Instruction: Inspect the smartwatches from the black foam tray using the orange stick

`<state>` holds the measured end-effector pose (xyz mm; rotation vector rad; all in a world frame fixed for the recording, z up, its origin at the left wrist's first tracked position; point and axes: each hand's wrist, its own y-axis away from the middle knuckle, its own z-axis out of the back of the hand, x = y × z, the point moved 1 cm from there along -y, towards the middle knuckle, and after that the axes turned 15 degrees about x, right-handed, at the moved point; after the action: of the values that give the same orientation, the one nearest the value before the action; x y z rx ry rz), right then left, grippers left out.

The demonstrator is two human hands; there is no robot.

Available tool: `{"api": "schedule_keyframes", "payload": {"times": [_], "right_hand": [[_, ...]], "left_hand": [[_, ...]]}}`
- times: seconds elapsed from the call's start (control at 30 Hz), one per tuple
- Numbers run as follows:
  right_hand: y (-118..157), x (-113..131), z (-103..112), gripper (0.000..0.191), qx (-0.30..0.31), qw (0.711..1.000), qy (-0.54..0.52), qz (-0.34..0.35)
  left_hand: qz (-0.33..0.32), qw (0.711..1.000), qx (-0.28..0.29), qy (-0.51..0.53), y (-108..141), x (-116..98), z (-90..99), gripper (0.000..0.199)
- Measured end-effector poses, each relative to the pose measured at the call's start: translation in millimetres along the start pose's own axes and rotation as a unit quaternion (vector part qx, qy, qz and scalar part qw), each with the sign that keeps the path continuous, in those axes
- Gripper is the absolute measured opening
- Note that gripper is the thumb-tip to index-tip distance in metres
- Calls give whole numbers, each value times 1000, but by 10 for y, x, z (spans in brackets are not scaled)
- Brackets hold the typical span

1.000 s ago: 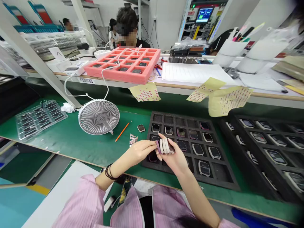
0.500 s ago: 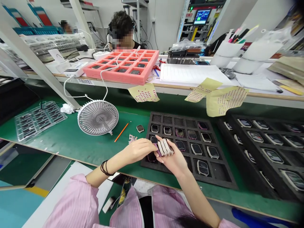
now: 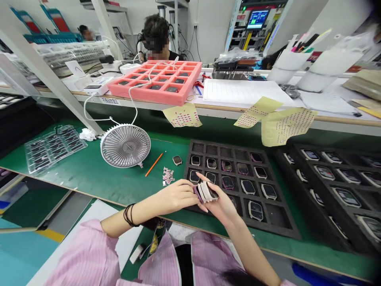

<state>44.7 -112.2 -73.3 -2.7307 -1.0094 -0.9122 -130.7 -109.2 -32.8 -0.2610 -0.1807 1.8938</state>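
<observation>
I'm holding the watch stack [image 3: 204, 192] in my R hand [image 3: 222, 204], L hand [image 3: 181, 194] pinching its purple end piece [image 3: 197, 194]. Prob. I'm mid-handling; next move's calling for a steady grip.

A head-worn camera looks forward and down from just above the bench [image 3: 119, 184].

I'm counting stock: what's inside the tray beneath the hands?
Watches sit in many compartments of the foam tray. The left hand, right hand and held stack cover its near-left part; contents there are partly hidden.
</observation>
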Motion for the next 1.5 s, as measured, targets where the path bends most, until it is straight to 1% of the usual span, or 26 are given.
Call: {"api": "schedule_keyframes", "payload": {"times": [0.07, 0.13, 0.2, 0.27, 0.33, 0.37, 0.47, 0.57, 0.67, 0.73, 0.8, 0.83, 0.87, 0.9, 1.0, 1.03, 1.13, 1.2, 1.27, 1.3, 1.37, 1.43, 1.47, 1.5], "right_hand": [[35, -15, 27, 71, 33, 999, -10, -36], [70, -38, 35, 71, 57, 997, -19, -55], [102, -73, 19, 71, 76, 995, -23, -66], [138, -121, -7, 73, 79, 994, -22, -69], [183, -185, -24, 75, 70, 995, -9, -69], [207, -222, -23, 75, 61, 996, 2, -68], [267, -345, 16, 72, 40, 995, 39, -79], [275, -445, 55, 72, 31, 995, 49, -86], [226, -479, 30, 76, 39, 996, 47, -71], [179, -453, -11, 79, 40, 997, 56, -47], [137, -394, -45, 82, 30, 997, 63, -22], [121, -356, -55, 82, 24, 998, 63, -13], [110, -317, -60, 82, 19, 998, 60, -6], [104, -278, -62, 81, 14, 998, 56, -1], [111, -179, -62, 76, -4, 999, 45, 8], [116, -155, -66, 75, -10, 999, 41, 11], [118, -102, -89, 71, -20, 999, 26, 13], [102, -72, -105, 67, -24, 1000, 16, 8], [74, -37, -113, 65, -24, 1000, 3, 2], [58, -19, -114, 65, -22, 1000, -4, -3], [26, 17, -113, 65, -11, 1000, -17, -17], [0, 45, -115, 63, 5, 999, -27, -32], [-10, 55, -119, 62, 16, 999, -31, -39], [-17, 60, -125, 60, 27, 998, -33, -46]], "left_hand": [[4, 994, -9, 111, 30, 54, 1, 21], [8, 980, -27, 195, 44, 70, -15, 19], [21, 968, -53, 246, 52, 64, -46, 18], [38, 958, -69, 278, 69, 59, -84, 24], [49, 950, -58, 302, 103, 62, -124, 35], [53, 947, -43, 313, 126, 62, -145, 39], [67, 942, 9, 329, 199, 43, -205, 40], [85, 945, 26, 316, 263, 4, -263, 40], [126, 944, 3, 305, 340, 23, -311, 49], [187, 935, -35, 298, 422, 99, -341, 44], [276, 923, -73, 258, 525, 212, -380, 27], [319, 918, -79, 223, 576, 272, -407, 20], [353, 914, -72, 183, 621, 328, -441, 17], [377, 913, -54, 144, 656, 379, -480, 17], [403, 913, 26, 59, 700, 490, -616, 17], [406, 912, 43, 42, 699, 516, -656, 18], [402, 913, 64, 17, 679, 572, -726, 19], [391, 918, 66, 15, 664, 591, -714, 21], [375, 926, 43, 23, 640, 579, -639, 22], [361, 932, 18, 33, 619, 556, -575, 22], [308, 947, -55, 69, 548, 469, -402, 22], [220, 961, -116, 125, 439, 346, -202, 17], [171, 965, -128, 152, 375, 284, -108, 14], [127, 969, -122, 173, 308, 228, -28, 13]]}}
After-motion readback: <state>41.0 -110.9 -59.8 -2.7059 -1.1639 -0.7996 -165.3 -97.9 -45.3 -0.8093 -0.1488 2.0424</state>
